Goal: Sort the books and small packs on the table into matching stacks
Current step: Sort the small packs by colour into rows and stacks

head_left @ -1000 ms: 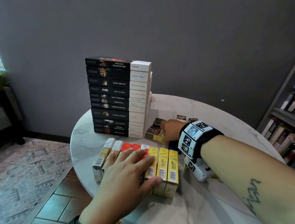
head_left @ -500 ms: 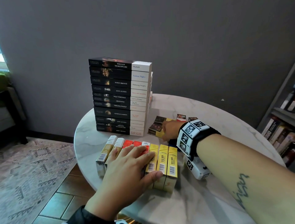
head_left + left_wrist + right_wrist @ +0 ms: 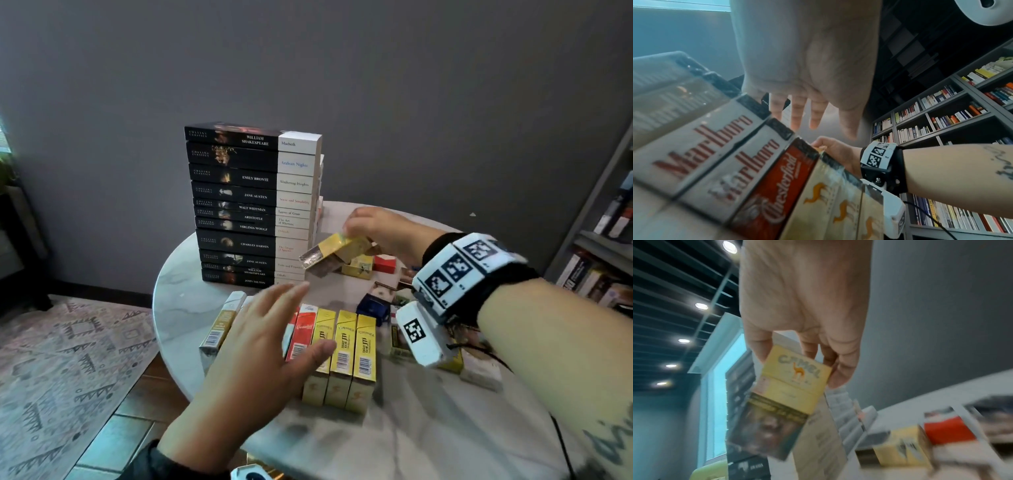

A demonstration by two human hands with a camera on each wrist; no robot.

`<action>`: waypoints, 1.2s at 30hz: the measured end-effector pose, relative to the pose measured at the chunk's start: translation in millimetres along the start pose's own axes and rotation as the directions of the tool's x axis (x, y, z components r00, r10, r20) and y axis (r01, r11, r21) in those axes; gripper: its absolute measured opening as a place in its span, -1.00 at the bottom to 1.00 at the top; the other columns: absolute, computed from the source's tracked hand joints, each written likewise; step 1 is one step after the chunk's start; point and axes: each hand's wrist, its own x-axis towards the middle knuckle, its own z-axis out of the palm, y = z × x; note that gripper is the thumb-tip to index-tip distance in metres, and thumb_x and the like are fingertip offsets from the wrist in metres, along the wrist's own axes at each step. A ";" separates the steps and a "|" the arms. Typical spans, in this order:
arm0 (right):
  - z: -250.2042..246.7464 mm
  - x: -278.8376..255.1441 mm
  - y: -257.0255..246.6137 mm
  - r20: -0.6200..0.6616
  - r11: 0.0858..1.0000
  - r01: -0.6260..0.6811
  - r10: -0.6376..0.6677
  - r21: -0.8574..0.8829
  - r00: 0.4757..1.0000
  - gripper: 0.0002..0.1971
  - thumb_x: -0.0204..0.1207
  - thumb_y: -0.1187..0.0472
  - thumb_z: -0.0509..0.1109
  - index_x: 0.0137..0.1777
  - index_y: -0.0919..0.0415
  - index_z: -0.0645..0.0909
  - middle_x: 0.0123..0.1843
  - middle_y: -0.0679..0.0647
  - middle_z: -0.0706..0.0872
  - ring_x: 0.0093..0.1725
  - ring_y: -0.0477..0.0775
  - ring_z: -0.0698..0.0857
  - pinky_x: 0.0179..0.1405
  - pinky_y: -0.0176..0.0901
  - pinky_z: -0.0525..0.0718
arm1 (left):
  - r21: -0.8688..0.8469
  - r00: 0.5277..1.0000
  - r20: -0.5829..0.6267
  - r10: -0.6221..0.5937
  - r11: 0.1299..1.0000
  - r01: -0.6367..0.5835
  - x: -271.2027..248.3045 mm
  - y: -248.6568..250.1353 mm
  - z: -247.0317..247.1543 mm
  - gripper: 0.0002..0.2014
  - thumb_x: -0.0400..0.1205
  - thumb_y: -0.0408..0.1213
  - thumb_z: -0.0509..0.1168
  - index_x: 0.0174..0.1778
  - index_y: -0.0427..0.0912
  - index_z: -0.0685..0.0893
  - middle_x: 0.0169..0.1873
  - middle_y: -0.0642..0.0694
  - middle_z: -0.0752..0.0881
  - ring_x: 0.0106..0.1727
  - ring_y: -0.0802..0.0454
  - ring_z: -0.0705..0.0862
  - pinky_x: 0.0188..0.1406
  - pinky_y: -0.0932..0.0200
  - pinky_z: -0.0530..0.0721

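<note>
at the far left edge of the round bench (image 3: 178,318) the book stack (image 3: 251,205) stands tall against the wall. in front of it my left hand (image 3: 260,346) hovers flat, fingers spread and holding nothing, over the row of packs (image 3: 346,356) standing close to the near rim. further right, my right hand (image 3: 380,229) pinches a yellow pack (image 3: 337,248) in the air, tilted, above loose packs (image 3: 383,263), bare marble behind them.
</note>
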 end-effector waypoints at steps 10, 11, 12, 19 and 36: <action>2.5 -23.5 -44.3 0.494 0.982 0.129 -0.183 0.141 0.850 -0.76 0.35 0.02 0.36 -0.02 0.07 0.57 -0.04 0.02 0.65 -0.10 -0.11 0.67 -0.19 -0.31 0.65 | -0.252 0.950 -0.298 -0.096 0.968 0.019 10.6 10.9 -6.1 -0.60 0.42 -0.08 0.48 0.05 0.38 0.48 -0.28 0.29 0.69 -0.23 0.37 0.65 -0.35 0.53 0.50; 1.6 -21.4 -43.7 0.483 0.981 0.125 -0.181 0.146 0.857 -0.72 0.38 -0.07 0.37 0.00 0.07 0.57 -0.03 0.02 0.64 -0.08 -0.09 0.65 -0.14 -0.28 0.65 | -0.247 0.942 -0.320 -0.104 0.969 0.023 9.9 11.2 -7.0 -0.72 0.45 -0.17 0.46 -0.10 0.29 0.53 -0.32 0.25 0.69 -0.30 0.30 0.64 -0.41 0.49 0.50; -0.6 -18.2 -42.4 0.453 0.982 0.117 -0.172 0.146 0.875 -0.63 0.42 -0.18 0.36 0.02 0.09 0.57 -0.02 0.04 0.63 -0.05 -0.05 0.62 -0.08 -0.23 0.64 | -0.252 0.933 -0.340 -0.114 0.967 0.027 9.4 11.5 -8.3 -0.78 0.47 -0.20 0.44 -0.20 0.21 0.55 -0.33 0.23 0.69 -0.33 0.23 0.63 -0.44 0.45 0.49; -15.4 34.3 5.4 0.038 0.783 -0.013 0.047 -0.621 0.998 -0.62 0.59 -0.12 0.28 0.26 0.10 0.54 0.20 0.01 0.63 0.10 0.02 0.57 0.10 -0.13 0.52 | -0.325 0.912 -0.379 -0.158 0.945 0.028 9.5 3.9 -15.5 -0.80 0.49 -0.23 0.44 -0.32 0.16 0.58 -0.37 0.17 0.70 -0.44 0.19 0.60 -0.56 0.43 0.45; 24.6 92.9 79.5 -0.050 0.569 -0.183 0.242 -0.802 0.969 -0.45 0.49 0.10 0.45 0.45 0.21 0.45 0.41 0.21 0.55 0.38 0.25 0.55 0.30 -0.01 0.51 | -0.364 0.934 -0.340 -0.109 0.931 -0.024 17.2 -5.6 -18.8 -0.66 0.26 0.23 0.19 -0.14 0.18 0.60 -0.38 -0.02 0.74 -0.44 0.07 0.68 -0.49 0.19 0.58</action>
